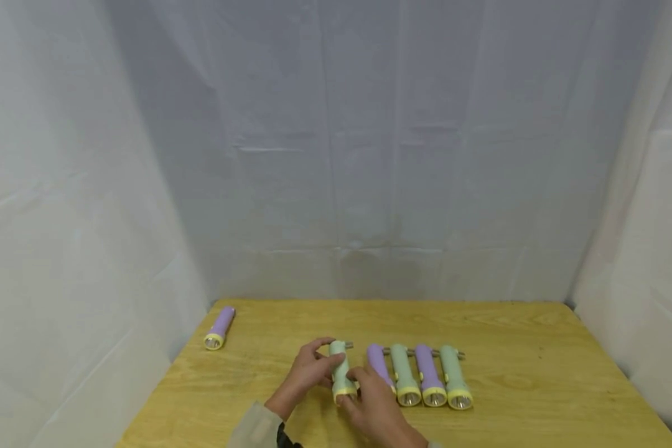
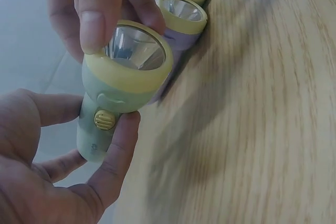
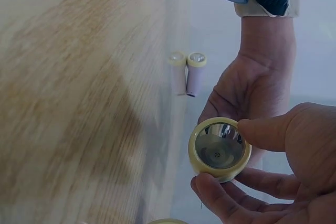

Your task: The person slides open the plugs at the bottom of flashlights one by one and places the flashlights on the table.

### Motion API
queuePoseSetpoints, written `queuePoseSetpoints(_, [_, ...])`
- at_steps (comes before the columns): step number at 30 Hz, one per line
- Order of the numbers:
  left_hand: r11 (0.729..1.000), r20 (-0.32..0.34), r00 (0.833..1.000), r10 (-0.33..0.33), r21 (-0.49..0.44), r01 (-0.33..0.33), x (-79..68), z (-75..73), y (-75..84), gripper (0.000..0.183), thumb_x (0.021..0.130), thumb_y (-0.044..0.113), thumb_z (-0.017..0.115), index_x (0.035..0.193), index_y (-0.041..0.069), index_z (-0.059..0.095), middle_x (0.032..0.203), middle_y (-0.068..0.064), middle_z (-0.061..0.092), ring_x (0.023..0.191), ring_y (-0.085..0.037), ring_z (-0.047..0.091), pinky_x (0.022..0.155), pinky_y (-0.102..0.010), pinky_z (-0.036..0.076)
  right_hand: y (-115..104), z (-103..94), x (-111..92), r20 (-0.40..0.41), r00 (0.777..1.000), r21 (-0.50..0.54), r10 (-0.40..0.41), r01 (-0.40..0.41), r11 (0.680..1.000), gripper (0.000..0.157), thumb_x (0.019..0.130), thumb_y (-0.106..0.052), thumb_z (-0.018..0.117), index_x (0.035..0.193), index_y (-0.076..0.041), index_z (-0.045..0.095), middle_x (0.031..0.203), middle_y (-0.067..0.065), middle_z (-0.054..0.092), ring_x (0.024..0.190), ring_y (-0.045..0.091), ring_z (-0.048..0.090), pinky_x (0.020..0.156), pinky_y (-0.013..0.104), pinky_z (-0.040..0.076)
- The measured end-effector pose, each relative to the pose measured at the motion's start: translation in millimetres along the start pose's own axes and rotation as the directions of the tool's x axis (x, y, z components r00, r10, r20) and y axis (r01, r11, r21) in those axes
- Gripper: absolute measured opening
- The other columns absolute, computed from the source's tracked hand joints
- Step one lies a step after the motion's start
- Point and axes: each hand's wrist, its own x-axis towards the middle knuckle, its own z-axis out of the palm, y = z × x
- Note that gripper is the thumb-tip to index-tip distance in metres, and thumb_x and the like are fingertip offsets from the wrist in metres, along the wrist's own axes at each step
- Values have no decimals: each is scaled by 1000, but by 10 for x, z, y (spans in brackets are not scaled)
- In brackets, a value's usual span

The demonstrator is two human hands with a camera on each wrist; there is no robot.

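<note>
Both hands hold a green flashlight (image 1: 340, 367) with a yellow head, its lens toward me and metal prongs sticking out near its tail. My left hand (image 1: 308, 371) grips the barrel; in the left wrist view its thumb and fingers lie on either side of the yellow switch (image 2: 105, 119). At the lens end, my right hand (image 1: 376, 407) pinches the yellow rim (image 3: 223, 171) between thumb and fingers. Just right of it, a row of several purple and green flashlights (image 1: 404, 373) lies side by side, lenses toward me, with the leftmost purple one (image 1: 378, 361) partly hidden by the right hand.
A lone purple flashlight (image 1: 222, 323) lies near the back left corner of the wooden table (image 1: 515, 354). Pale sheeting (image 1: 358, 155) hangs behind the table and along both sides. A dark strap (image 1: 284, 437) is round the left wrist.
</note>
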Motion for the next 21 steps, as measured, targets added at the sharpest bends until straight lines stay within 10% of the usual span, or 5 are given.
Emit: queuePoseSetpoints(21, [1000, -21, 1000, -7, 16, 7, 154, 132, -155, 53, 93, 20, 73, 137, -3, 53, 83, -10, 70, 56, -12, 62, 55, -33, 59, 46, 11, 124, 145, 983, -41, 115, -110, 993, 36, 92, -23, 74, 116, 3, 67, 112, 15, 66, 101, 30, 66, 81, 45, 59])
